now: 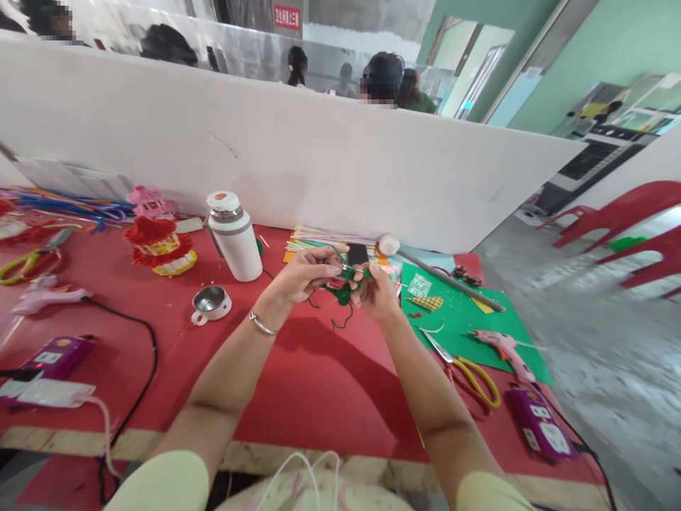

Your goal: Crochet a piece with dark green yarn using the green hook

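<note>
Both hands meet over the middle of the table around a small dark green yarn piece [344,292], with loose green strands hanging below it. My left hand [311,273] is closed, its thumb and fingers pinching the piece from the left. On the other side my right hand [379,289] is closed on the piece's right part. A thin, shiny metal needle [347,267] runs through the green yarn between the hands, and a thin tip sticks out past the right fingers. Its exact kind is too small to make out. Fingers hide part of the piece.
Left of my hands stand a white thermos [237,241] and a metal-lined cup [211,304]. To the right, scissors [468,380] and a pink glue gun [505,348] lie by a green sheet [479,323]. A white partition [319,156] borders the back; people sit beyond it.
</note>
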Demonstrator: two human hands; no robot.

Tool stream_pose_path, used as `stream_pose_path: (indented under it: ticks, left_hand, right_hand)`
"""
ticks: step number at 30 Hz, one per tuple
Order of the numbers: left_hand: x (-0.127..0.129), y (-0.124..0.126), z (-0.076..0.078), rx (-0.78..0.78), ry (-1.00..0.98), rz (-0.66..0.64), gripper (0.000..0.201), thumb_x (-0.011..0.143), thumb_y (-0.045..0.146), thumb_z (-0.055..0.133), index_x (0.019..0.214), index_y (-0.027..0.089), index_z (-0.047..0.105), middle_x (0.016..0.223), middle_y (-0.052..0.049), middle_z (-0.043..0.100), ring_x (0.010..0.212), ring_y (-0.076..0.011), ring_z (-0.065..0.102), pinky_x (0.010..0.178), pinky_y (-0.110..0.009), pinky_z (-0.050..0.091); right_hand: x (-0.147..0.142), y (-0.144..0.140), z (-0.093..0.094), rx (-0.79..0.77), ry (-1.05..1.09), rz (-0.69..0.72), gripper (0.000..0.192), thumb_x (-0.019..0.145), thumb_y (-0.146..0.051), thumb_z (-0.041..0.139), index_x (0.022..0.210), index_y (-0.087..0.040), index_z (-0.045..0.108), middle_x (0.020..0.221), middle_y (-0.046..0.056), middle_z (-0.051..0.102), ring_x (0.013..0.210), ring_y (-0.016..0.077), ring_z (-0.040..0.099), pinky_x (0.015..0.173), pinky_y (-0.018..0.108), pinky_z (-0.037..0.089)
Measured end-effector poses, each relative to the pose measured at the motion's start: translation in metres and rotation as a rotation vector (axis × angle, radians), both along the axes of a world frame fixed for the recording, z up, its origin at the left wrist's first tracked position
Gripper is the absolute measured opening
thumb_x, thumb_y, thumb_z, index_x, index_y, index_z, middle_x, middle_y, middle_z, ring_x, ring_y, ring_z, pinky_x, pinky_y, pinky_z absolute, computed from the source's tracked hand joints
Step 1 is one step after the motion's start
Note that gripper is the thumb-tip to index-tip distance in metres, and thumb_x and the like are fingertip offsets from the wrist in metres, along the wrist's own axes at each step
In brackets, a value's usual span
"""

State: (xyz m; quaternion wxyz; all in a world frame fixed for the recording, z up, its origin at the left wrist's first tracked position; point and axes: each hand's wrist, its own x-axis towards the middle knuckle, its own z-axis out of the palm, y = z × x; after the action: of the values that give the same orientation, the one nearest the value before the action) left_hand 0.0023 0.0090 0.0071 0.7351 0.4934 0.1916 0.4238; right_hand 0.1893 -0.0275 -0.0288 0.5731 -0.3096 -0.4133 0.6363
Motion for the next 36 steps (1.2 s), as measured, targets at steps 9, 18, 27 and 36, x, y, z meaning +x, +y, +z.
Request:
stream_pose_path:
  ticks: [9, 18, 27, 36]
  left_hand:
    - [-0.003, 0.004, -0.003, -0.055, -0.002, 0.028, 0.049, 0.064, 0.016, 0.088, 0.112, 0.017, 0.079, 0.067, 0.003, 0.059, 0.043, 0.0007, 0.029, 0.04, -0.018, 0.012]
    - [-0.004, 0.005, -0.004, -0.045, 0.014, 0.022, 0.05, 0.065, 0.017, 0.089, 0.113, 0.016, 0.079, 0.07, 0.002, 0.061, 0.043, 0.0013, 0.031, 0.039, -0.017, 0.015]
    - [-0.008, 0.012, -0.007, 0.038, 0.069, 0.013, 0.051, 0.066, 0.02, 0.089, 0.116, 0.016, 0.078, 0.072, 0.0, 0.064, 0.047, -0.0018, 0.04, 0.04, -0.018, 0.021]
    - [-0.009, 0.014, -0.011, 0.117, 0.136, 0.028, 0.056, 0.07, 0.023, 0.088, 0.123, 0.015, 0.075, 0.074, -0.001, 0.064, 0.048, -0.0032, 0.042, 0.042, -0.019, 0.023]
  right_hand:
    - [-0.008, -0.004, 0.004, 0.027, -0.057, -0.08, 0.053, 0.08, -0.074, 0.066, 0.078, -0.021, 0.06, 0.061, -0.003, 0.062, 0.039, 0.0093, 0.054, 0.034, 0.022, 0.045]
    - [-0.004, -0.008, 0.006, 0.03, -0.082, -0.099, 0.052, 0.078, -0.072, 0.071, 0.08, -0.021, 0.061, 0.061, -0.004, 0.062, 0.039, 0.0087, 0.054, 0.033, 0.02, 0.044]
    - [0.001, -0.008, 0.006, 0.026, -0.149, -0.105, 0.045, 0.082, -0.065, 0.071, 0.085, -0.02, 0.066, 0.073, 0.0, 0.068, 0.052, 0.0117, 0.062, 0.038, 0.021, 0.047]
    - [0.003, -0.018, 0.014, 0.193, -0.357, -0.151, 0.046, 0.092, -0.063, 0.06, 0.079, -0.019, 0.066, 0.071, 0.0, 0.07, 0.05, 0.0107, 0.065, 0.044, 0.021, 0.046]
